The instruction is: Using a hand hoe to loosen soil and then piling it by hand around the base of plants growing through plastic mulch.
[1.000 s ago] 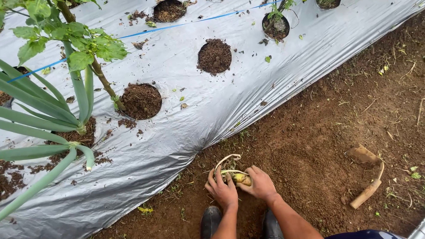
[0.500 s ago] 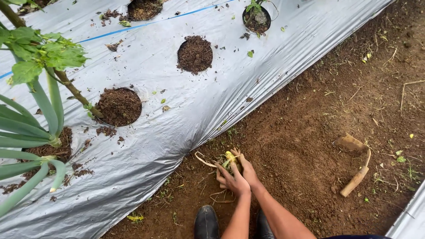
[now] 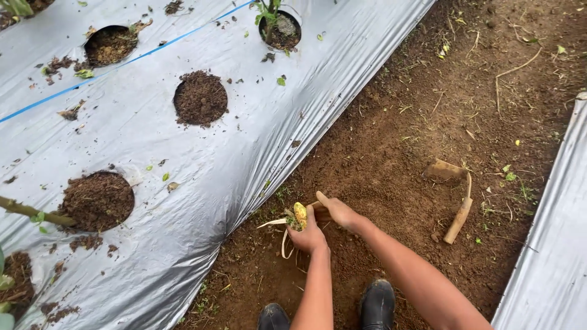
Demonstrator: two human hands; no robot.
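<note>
Hands meet low over the brown soil path: our left hand [image 3: 309, 235] is closed around a small yellow corn cob with pale dry husk strips [image 3: 299, 214], while our right hand [image 3: 338, 212] grips those husks just beside it, likely steadying them. Left of the grip lies silver plastic mulch sheeting [image 3: 183, 159]; right, a wooden-handled hoe [image 3: 457, 211]. No labels show.

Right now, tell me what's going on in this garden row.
A person crouches on the bare soil path beside a raised bed covered in silver plastic mulch. The left hand has its grip closed on a small yellow corn cob with pale dry husk strips hanging off it. The right hand touches the husk beside it. A short wooden-handled hoe lies on the dirt to the right, untouched. Black boots show below.
</note>
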